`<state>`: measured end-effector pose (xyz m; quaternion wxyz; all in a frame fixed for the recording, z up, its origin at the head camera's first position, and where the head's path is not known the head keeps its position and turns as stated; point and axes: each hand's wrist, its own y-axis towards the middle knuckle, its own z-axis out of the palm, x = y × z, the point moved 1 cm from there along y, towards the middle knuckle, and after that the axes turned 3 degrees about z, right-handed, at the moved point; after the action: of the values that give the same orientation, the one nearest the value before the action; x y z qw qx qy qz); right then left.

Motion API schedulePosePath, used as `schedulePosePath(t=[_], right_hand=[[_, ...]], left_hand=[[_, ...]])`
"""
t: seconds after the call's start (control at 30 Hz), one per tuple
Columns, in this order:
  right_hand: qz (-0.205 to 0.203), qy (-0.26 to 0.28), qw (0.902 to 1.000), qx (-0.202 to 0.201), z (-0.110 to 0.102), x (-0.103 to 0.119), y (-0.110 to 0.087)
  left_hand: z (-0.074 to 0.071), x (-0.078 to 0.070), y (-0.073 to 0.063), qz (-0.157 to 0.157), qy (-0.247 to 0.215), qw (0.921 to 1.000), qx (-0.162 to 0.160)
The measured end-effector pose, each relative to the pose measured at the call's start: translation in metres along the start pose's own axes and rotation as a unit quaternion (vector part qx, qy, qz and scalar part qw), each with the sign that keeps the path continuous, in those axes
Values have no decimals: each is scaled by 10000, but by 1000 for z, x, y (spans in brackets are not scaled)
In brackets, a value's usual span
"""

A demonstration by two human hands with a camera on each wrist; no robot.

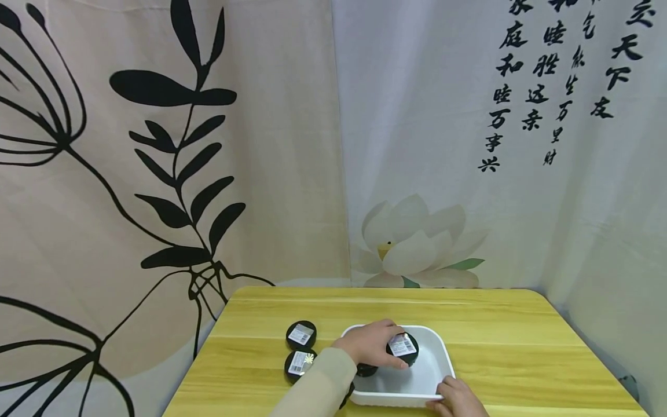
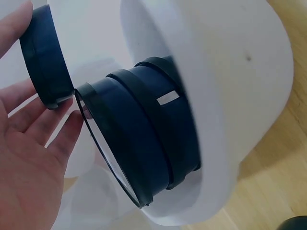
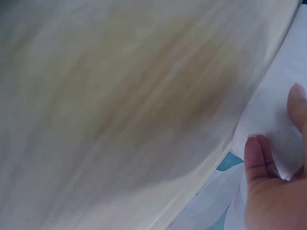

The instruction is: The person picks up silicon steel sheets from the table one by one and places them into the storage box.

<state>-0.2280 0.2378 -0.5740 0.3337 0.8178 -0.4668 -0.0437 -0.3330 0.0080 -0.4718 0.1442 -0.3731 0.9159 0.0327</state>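
Observation:
My left hand (image 1: 371, 343) reaches over a white rectangular tray (image 1: 447, 359). It grips a round black jar (image 1: 403, 346) with a white barcode label on top, between thumb and fingers. In the left wrist view the held jar (image 2: 47, 57) is tilted on its side from that angle, close to other dark jars (image 2: 139, 120) inside the tray. The head view shows part of one jar (image 1: 367, 369) in there, mostly covered by the hand. At the tray's front right corner, my right hand (image 1: 458, 398) holds the rim with thumb and fingers.
Two more black labelled jars, a rear one (image 1: 300, 335) and a front one (image 1: 298, 365), stand left of the tray on the yellow wood-grain table (image 1: 521, 347). My left forearm partly covers the front one. A printed curtain (image 1: 292, 174) hangs behind the table.

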Motion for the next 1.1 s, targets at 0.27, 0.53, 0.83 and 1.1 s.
schedulePosePath(t=[0.27, 0.53, 0.83, 1.1], right_hand=[[-49, -38, 9999, -87, 4, -3, -3], [2, 21, 10000, -7, 3, -2, -3], [188, 44, 9995, 240, -2, 3, -1], [97, -20, 9998, 142, -3, 1, 1]], left_hand=[[1, 0, 5, -55, -176, 9996, 206], [2, 0, 8, -174, -230, 9991, 326], [9, 2, 15, -92, 46, 9995, 294], [12, 3, 21, -25, 39, 9993, 360]])
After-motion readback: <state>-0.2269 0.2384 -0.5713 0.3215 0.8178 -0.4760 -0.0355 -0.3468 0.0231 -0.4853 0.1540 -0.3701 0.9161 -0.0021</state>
